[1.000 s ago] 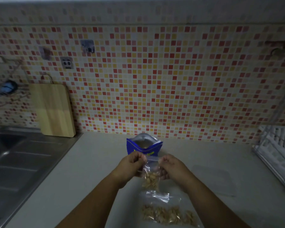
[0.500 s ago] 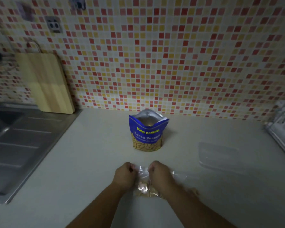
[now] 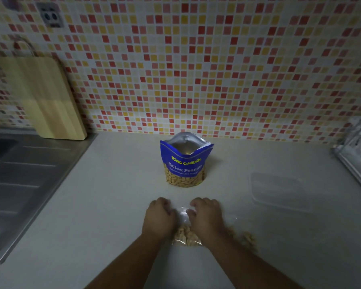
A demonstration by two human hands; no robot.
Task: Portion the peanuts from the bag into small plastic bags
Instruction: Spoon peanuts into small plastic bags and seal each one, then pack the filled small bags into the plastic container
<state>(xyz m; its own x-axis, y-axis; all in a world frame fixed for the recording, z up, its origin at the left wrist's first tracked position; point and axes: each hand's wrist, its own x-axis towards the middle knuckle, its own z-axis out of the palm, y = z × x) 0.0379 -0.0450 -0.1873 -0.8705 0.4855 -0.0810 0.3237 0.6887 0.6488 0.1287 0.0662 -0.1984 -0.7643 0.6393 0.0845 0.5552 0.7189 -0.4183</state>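
A blue peanut bag (image 3: pixel 184 161) stands open on the pale counter (image 3: pixel 117 197), peanuts showing through its lower window. In front of it lies a small clear plastic bag (image 3: pixel 186 232) holding peanuts. My left hand (image 3: pixel 158 217) and my right hand (image 3: pixel 206 217) press down on its top edge from either side, fingers curled on the plastic. A second small bag of peanuts (image 3: pixel 245 239) lies on the counter just right of my right forearm, partly hidden by it.
A clear plastic lid or container (image 3: pixel 279 190) lies at the right. A dish rack (image 3: pixel 356 155) stands at the far right edge. A steel sink (image 3: pixel 19 184) fills the left, with a wooden cutting board (image 3: pixel 44 99) leaning on the tiled wall.
The small bag was held up in front of the peanut bag; both hands have lowered it onto the counter and now press on its top. The camera has tilted down.
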